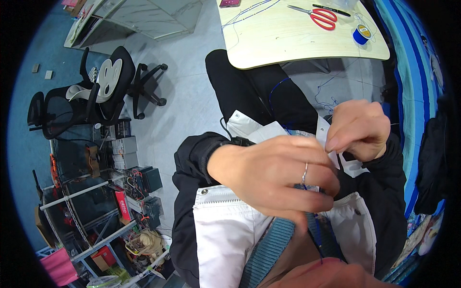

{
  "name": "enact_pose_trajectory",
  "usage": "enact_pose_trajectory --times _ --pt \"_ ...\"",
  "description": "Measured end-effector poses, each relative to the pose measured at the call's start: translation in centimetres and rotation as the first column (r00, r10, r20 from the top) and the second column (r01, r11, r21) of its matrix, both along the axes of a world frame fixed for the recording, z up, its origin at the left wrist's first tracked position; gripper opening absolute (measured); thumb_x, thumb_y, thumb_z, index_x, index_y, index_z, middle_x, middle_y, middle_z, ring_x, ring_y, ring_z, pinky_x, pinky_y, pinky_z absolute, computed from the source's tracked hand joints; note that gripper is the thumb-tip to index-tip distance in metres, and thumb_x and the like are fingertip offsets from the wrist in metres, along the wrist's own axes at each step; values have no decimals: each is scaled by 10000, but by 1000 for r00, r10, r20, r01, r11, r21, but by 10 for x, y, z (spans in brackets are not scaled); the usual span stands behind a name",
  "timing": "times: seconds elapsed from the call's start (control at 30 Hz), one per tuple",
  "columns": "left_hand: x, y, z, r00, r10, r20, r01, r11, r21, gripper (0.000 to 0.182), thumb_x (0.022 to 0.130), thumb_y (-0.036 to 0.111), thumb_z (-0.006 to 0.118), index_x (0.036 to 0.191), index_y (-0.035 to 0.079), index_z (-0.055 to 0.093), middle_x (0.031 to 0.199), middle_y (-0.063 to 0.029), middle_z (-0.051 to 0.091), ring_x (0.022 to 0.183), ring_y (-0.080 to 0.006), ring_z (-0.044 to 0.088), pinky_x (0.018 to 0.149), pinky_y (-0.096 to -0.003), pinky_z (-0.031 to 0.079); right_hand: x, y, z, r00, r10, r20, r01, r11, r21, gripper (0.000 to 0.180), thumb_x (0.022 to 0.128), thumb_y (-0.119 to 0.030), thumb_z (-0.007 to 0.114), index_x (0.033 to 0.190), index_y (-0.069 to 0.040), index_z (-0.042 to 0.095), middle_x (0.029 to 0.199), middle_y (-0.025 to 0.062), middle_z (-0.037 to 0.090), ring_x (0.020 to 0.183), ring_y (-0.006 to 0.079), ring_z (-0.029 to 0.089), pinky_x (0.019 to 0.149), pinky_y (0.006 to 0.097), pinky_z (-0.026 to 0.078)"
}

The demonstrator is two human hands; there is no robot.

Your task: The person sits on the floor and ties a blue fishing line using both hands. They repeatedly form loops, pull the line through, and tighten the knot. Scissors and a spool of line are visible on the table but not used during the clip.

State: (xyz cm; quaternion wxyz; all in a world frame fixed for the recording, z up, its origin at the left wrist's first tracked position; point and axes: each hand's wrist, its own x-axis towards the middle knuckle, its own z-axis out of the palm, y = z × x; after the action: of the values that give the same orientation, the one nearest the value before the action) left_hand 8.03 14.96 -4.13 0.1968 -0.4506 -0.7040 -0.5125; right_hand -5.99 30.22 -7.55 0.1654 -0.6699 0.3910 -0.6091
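My left hand (277, 176), with a ring on one finger, is raised before my chest, its fingers curled around blue cord. The beaded blue cord (318, 232) runs from below this hand up to my chin. Close beside it, my right hand (360, 129) has thumb and forefinger pinched together; what lies between them is too small to tell. More blue cord (275, 88) lies over my black trousers. On the table (266, 54) are red-handled scissors (323, 19), a black marker (331, 10), a spool of blue thread (361, 35) and strands of beaded blue cord (252, 15).
A phone (230, 3) lies at the table's far edge. Loose thread (326, 102) hangs down below the table. An office chair (108, 82) and a metal rack (90, 216) with boxes and batteries stand at the left. Blue striped cloth (410, 90) runs along the right.
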Motion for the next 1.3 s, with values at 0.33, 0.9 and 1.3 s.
enact_pose_trajectory --times 0.33,0.9,1.3 --pt "-13 -12 -22 981 112 159 -106 993 -45 82 764 65 613 837 45 582 800 -54 561 676 -242 544 604 -320 436 20 -13 12 995 99 -35 -105 943 -317 257 666 -234 816 848 -138 663 923 109 596 533 119 529 441 235 324" --pt "-3 9 -7 975 -200 93 163 938 306 369 907 327 507 1055 -11 522 1056 -197 500 911 -373 514 787 -438 438 -6 0 20 959 263 111 -244 957 -158 247 828 -222 678 710 -12 623 723 45 616 484 119 546 408 190 380" --pt "19 13 12 998 56 31 -62 950 305 105 758 56 624 844 -4 622 688 -49 489 507 -150 500 357 -245 339 -14 32 17 914 -174 367 123 980 158 279 821 -269 671 630 -92 571 542 -45 446 387 47 335 339 181 246"
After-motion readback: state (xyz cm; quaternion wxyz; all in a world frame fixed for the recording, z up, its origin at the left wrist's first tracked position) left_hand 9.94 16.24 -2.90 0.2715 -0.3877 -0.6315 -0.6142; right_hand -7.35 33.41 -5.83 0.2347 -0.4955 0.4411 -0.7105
